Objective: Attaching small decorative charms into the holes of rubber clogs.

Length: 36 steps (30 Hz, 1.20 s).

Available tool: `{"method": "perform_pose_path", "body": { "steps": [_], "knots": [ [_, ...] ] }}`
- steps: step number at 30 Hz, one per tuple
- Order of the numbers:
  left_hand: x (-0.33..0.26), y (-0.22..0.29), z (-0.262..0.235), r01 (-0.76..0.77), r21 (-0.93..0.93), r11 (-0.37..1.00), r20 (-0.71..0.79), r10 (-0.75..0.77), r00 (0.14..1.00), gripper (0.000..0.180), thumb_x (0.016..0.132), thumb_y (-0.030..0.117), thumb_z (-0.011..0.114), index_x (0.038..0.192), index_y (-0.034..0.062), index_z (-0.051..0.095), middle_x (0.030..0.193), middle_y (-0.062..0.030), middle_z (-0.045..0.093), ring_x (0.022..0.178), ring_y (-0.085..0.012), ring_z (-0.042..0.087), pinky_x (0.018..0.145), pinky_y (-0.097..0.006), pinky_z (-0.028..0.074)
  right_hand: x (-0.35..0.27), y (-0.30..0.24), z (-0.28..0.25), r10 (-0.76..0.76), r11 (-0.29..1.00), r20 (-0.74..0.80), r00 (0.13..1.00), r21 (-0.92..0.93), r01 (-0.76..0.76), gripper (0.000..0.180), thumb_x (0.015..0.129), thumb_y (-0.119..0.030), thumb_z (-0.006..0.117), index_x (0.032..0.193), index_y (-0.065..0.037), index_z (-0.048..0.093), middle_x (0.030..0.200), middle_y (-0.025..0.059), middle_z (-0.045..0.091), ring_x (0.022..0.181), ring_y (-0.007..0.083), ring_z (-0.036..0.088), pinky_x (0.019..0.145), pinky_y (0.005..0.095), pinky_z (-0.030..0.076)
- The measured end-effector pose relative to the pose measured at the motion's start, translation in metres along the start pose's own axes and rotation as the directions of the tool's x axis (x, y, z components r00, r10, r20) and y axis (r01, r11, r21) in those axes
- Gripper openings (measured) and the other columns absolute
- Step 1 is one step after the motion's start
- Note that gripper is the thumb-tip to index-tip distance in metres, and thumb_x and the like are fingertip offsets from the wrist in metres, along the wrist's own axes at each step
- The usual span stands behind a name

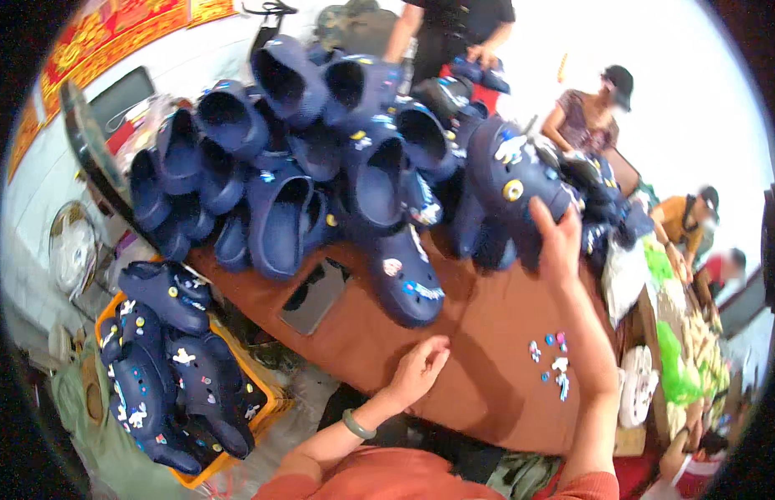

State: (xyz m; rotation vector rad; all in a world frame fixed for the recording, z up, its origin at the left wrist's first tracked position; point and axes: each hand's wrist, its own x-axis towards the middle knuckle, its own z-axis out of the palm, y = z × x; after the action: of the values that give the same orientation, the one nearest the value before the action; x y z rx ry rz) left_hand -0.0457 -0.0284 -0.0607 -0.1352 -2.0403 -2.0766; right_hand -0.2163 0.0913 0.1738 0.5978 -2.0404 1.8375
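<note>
My right hand (559,242) reaches over the far right of the table, its thumb and fingers closed on a navy clog (525,179). Decorative charms sit on this clog, among them a white figure and a round yellow-and-white one. My left hand (422,367) is by the table's near edge, its fingers loosely bent and apart, with nothing visible in them. Just beyond it lies another navy clog (406,279) with a pink and a blue-white charm on its upper. Several small loose charms (560,364) lie on the brown tabletop (487,367), left of my right forearm.
Navy clogs (279,221) are heaped along the table's far side. A dark flat phone-like object (315,297) lies in front of them. At the lower left, a yellow crate (275,404) holds decorated clogs. White clogs (637,386) stand at right. Other people (589,117) work beyond the table.
</note>
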Motion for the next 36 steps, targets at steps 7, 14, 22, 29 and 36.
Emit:
{"method": "perform_pose_path", "body": {
  "steps": [7, 14, 22, 29, 36],
  "knots": [
    [-0.006, 0.056, 0.068, -0.249, 0.168, 0.954, 0.144, 0.226, 0.964, 0.123, 0.068, 0.030, 0.086, 0.146, 0.0030, -0.005, 0.145, -0.0221, 0.021, 0.131, -0.0322, 0.035, 0.106, -0.045, 0.035, -0.176, 0.004, -0.028, 0.484, 0.646, 0.104, 0.869, 0.627, -0.436, 0.046, 0.095, -0.020, 0.053, 0.136, -0.003, 0.040, 0.136, 0.0060, 0.047, 0.125, 0.0175, 0.043, 0.106, 0.0341, 0.033],
    [-0.031, 0.043, 0.063, 0.044, -0.282, 0.958, 0.227, 0.022, 0.974, 0.110, 0.067, 0.013, 0.081, 0.146, 0.0060, 0.006, 0.139, -0.0117, 0.035, 0.129, -0.0270, 0.039, 0.109, -0.042, 0.033, -0.240, 0.025, -0.074, 0.280, 0.808, 0.482, 0.830, 0.348, -0.475, 0.067, 0.090, -0.018, 0.060, 0.143, -0.001, 0.024, 0.144, 0.0136, 0.033, 0.131, 0.0235, 0.037, 0.107, 0.0384, 0.032],
    [0.005, 0.068, -0.033, 0.409, 0.127, 0.904, 0.424, -0.422, 0.801, 0.072, 0.066, 0.003, 0.048, 0.137, -0.0053, 0.041, 0.135, -0.0112, 0.049, 0.125, -0.0214, 0.046, 0.105, -0.031, 0.035, -0.181, 0.045, -0.112, -0.162, 0.862, 0.310, 0.937, -0.418, 0.287, 0.014, 0.089, -0.014, 0.060, 0.090, 0.000, 0.065, 0.086, 0.0166, 0.064, 0.080, 0.0323, 0.063, 0.072, 0.0371, 0.051],
    [-0.001, 0.107, -0.040, 0.078, 0.421, 0.904, 0.227, -0.188, 0.956, 0.032, 0.095, 0.020, 0.050, 0.116, -0.0024, 0.060, 0.117, -0.0123, 0.058, 0.108, -0.0238, 0.055, 0.093, -0.033, 0.044, -0.156, 0.138, -0.079, -0.235, 0.871, 0.461, 0.856, -0.290, 0.396, 0.014, 0.085, -0.014, 0.065, 0.089, -0.001, 0.065, 0.091, 0.0123, 0.063, 0.092, 0.0284, 0.059, 0.082, 0.0383, 0.049],
    [0.039, 0.076, 0.013, 0.692, -0.148, 0.707, 0.486, -0.557, 0.674, 0.041, 0.100, 0.031, 0.046, 0.125, -0.0013, 0.051, 0.123, -0.0137, 0.058, 0.115, -0.0183, 0.055, 0.100, -0.033, 0.042, -0.145, 0.121, -0.083, -0.289, 0.807, 0.441, 0.850, -0.365, 0.464, 0.021, 0.084, -0.013, 0.065, 0.069, -0.003, 0.054, 0.073, 0.0100, 0.051, 0.067, 0.0271, 0.051, 0.061, 0.0379, 0.045]
  ]
}}
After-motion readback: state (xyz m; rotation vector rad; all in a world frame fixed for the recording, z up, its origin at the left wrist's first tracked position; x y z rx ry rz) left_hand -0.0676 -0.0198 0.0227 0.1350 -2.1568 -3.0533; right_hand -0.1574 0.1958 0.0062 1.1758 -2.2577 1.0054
